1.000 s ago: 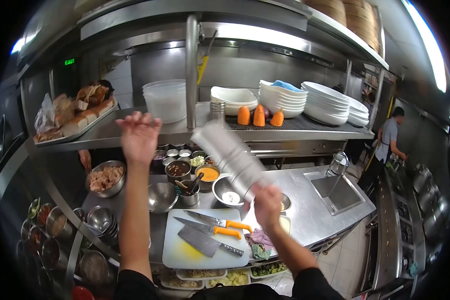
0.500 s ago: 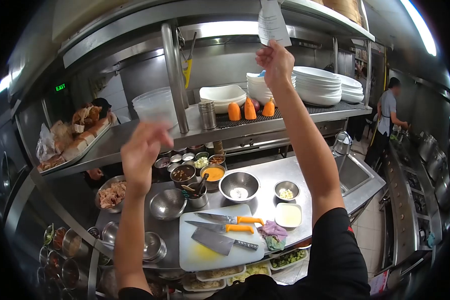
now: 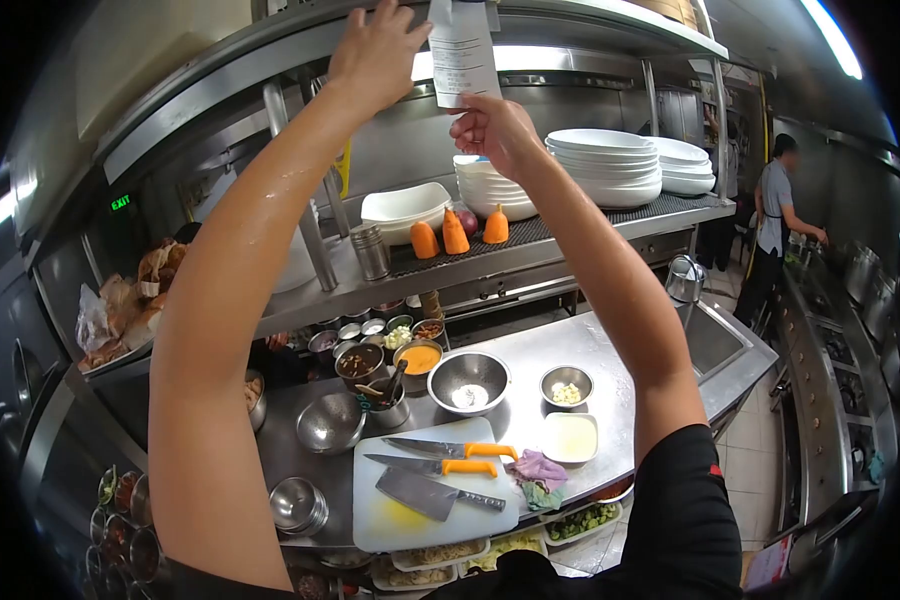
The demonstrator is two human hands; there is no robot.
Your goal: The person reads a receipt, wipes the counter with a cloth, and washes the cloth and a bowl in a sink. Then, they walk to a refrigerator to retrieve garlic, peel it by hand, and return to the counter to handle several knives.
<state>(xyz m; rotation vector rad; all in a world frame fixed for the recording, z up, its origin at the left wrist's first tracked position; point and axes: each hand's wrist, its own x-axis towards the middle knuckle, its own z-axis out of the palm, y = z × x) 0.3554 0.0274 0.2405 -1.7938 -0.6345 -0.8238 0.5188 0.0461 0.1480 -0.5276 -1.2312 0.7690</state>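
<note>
A printed paper receipt hangs from the upper shelf's edge, its top end at a dark strip. My right hand pinches its lower edge between thumb and finger, the other fingers curled. Just left of the paper, my left hand is raised with its fingers apart, close to the upper shelf rail. It holds nothing that I can see. Below both arms lies a white cutting board bearing two orange-handled knives and a cleaver.
Stacked white plates, white bowls and carved carrots stand on the middle shelf. Metal bowls, a sauce pot and a cloth sit on the counter. At right, a co-worker stands by the stoves.
My left hand has risen from the middle shelf to beside the receipt. The view has shifted, and the receipt and my right hand appear further left and lower.
</note>
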